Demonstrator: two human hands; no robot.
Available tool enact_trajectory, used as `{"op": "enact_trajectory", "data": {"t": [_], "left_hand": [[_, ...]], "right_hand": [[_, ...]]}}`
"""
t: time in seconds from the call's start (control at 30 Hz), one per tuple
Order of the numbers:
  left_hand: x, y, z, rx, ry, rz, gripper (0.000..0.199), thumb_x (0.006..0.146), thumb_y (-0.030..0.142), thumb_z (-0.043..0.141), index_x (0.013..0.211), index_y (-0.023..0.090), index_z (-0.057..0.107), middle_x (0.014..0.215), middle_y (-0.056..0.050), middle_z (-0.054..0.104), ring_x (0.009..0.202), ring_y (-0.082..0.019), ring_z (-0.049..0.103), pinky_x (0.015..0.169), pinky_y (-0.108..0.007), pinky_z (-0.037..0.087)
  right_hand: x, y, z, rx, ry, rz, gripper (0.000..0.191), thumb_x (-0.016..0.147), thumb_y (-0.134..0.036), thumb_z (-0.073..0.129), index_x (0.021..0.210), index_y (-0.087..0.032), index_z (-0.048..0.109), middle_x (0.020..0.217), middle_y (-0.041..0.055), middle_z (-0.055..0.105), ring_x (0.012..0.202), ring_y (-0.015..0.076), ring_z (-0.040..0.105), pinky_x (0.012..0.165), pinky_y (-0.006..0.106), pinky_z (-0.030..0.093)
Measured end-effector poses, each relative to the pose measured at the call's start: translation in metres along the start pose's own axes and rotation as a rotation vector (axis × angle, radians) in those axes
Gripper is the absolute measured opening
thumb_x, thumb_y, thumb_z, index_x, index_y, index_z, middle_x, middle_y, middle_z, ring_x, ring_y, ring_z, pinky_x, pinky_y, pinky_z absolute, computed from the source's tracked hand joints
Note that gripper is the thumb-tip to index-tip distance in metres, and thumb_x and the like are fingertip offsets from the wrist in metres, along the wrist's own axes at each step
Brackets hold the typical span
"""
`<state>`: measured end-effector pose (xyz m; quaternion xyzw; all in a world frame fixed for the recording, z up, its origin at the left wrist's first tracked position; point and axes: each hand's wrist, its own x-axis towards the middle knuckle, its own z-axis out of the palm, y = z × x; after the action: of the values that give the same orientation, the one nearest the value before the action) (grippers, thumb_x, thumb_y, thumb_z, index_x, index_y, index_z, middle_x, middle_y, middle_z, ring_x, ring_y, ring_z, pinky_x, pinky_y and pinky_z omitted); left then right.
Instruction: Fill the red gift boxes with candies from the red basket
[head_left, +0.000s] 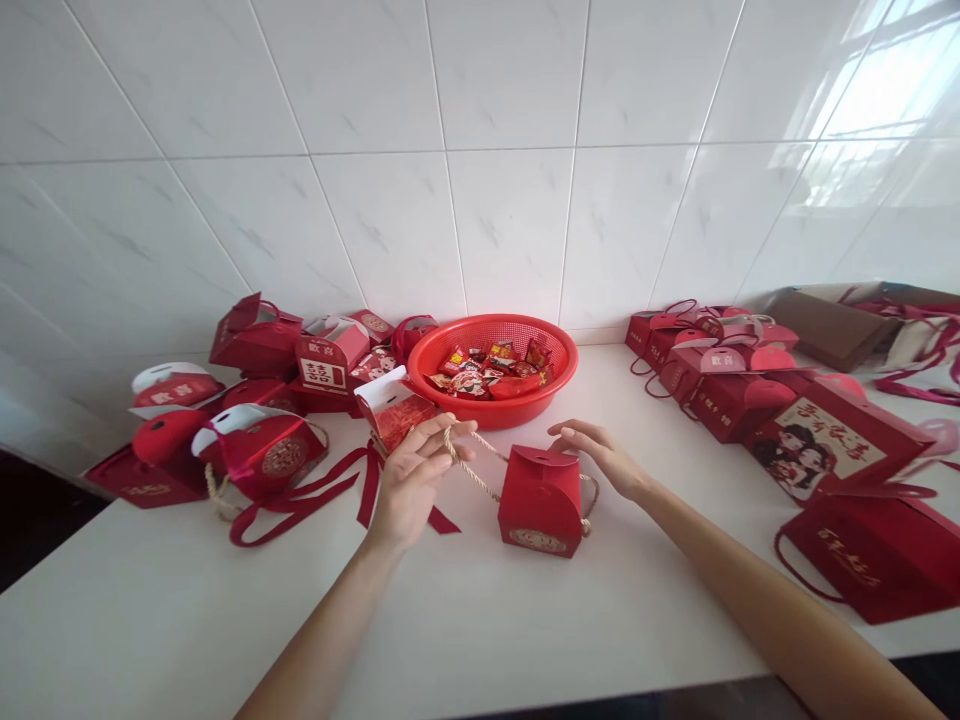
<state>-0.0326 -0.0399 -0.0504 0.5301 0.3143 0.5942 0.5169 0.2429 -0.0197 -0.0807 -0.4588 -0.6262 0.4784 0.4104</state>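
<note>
A small red gift box [536, 505] with a gold pattern on its lower front stands on the white table, its top flaps folded together. A twisted beige cord handle [480, 480] runs from its left side up to my left hand [416, 475], whose fingers pinch the loop. At the box's right side hangs another beige cord [591, 505] with a knot. My right hand [600, 455] hovers just behind and right of the box, fingers stretched out, holding nothing. Behind them sits a red plastic basket [491, 412] containing wrapped sweets [480, 375].
Several red boxes [262, 450], some with open flaps, crowd the left, with a dark red ribbon [300, 510] trailing from them. More closed boxes [731, 405] line the right side. A brown carton [832, 325] stands at the far right, against the tiled wall [517, 220].
</note>
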Motion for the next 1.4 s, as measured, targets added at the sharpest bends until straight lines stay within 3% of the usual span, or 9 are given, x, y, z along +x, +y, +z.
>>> {"op": "enact_trajectory", "data": {"t": [0.1,0.23,0.43,0.57,0.8,0.97,1.07,1.23,1.4], "left_hand": [[-0.002,0.000,0.001,0.038,0.048,0.105,0.038,0.074,0.026,0.073,0.111,0.019,0.065,0.113,-0.012,0.074,0.077,-0.018,0.069,0.083,-0.040,0.055],[-0.008,-0.003,0.001,0.180,-0.056,0.214,0.040,0.079,0.026,0.071,0.118,0.021,0.063,0.125,-0.013,0.069,0.080,-0.018,0.068,0.087,-0.042,0.054],[-0.017,-0.012,0.009,0.580,-0.219,0.335,0.052,0.082,0.028,0.071,0.132,0.025,0.057,0.137,-0.011,0.061,0.130,-0.029,0.052,0.110,-0.048,0.043],[-0.019,-0.018,0.018,0.747,-0.243,0.345,0.048,0.084,0.032,0.070,0.130,0.025,0.059,0.135,-0.010,0.063,0.136,-0.030,0.048,0.113,-0.052,0.041],[-0.020,-0.023,0.020,0.773,-0.214,0.304,0.040,0.087,0.036,0.067,0.125,0.024,0.062,0.130,-0.010,0.065,0.133,-0.029,0.052,0.111,-0.049,0.045],[-0.020,-0.025,0.020,0.808,-0.186,0.320,0.041,0.088,0.034,0.068,0.127,0.025,0.061,0.132,-0.009,0.065,0.134,-0.029,0.052,0.111,-0.049,0.045],[-0.022,-0.025,0.021,0.795,-0.130,0.394,0.044,0.088,0.030,0.069,0.130,0.026,0.058,0.136,-0.009,0.064,0.135,-0.028,0.051,0.112,-0.049,0.044],[-0.025,-0.017,0.018,0.670,-0.089,0.493,0.050,0.090,0.026,0.064,0.138,0.025,0.050,0.144,-0.010,0.057,0.137,-0.028,0.049,0.114,-0.050,0.041],[-0.028,-0.013,0.014,0.600,-0.281,0.501,0.055,0.095,0.027,0.047,0.150,0.025,0.040,0.152,-0.008,0.048,0.142,-0.029,0.041,0.116,-0.049,0.036]], "right_hand": [[-0.002,-0.002,0.001,-0.067,-0.057,-0.039,0.051,0.091,-0.065,0.051,0.107,-0.020,0.069,0.100,0.0076,0.074,0.101,0.0260,0.067,0.098,0.044,0.048],[-0.002,-0.002,0.004,-0.125,-0.126,-0.073,0.053,0.092,-0.066,0.048,0.105,-0.020,0.071,0.094,0.0069,0.074,0.095,0.0259,0.068,0.093,0.044,0.051],[-0.001,0.004,0.013,-0.110,-0.159,-0.135,0.043,0.095,-0.055,0.050,0.115,-0.022,0.069,0.120,0.0067,0.071,0.114,0.0260,0.063,0.101,0.043,0.049],[0.000,0.009,0.015,-0.185,-0.176,-0.166,0.032,0.093,-0.046,0.053,0.104,-0.021,0.071,0.109,0.0055,0.074,0.101,0.0245,0.066,0.092,0.042,0.052],[0.001,0.010,0.014,-0.183,-0.125,-0.124,0.019,0.083,-0.037,0.062,0.079,-0.020,0.069,0.083,0.0041,0.073,0.079,0.0213,0.065,0.079,0.037,0.052],[0.001,-0.006,0.000,0.247,-0.164,-0.023,0.024,0.078,-0.040,0.069,0.069,-0.020,0.062,0.068,0.0012,0.067,0.067,0.0169,0.062,0.076,0.037,0.052],[-0.002,-0.023,-0.013,0.408,-0.072,-0.071,0.026,0.077,-0.041,0.073,0.067,-0.021,0.060,0.068,0.0005,0.065,0.067,0.0160,0.061,0.079,0.037,0.052],[-0.011,-0.046,-0.020,0.426,0.063,-0.253,0.019,0.075,-0.038,0.077,0.079,-0.022,0.067,0.081,0.0006,0.067,0.079,0.0168,0.064,0.086,0.038,0.051],[-0.023,-0.058,0.004,0.159,-0.050,-0.391,0.035,0.079,-0.037,0.077,0.108,-0.022,0.067,0.103,0.0052,0.071,0.099,0.0213,0.066,0.093,0.041,0.050]]}}
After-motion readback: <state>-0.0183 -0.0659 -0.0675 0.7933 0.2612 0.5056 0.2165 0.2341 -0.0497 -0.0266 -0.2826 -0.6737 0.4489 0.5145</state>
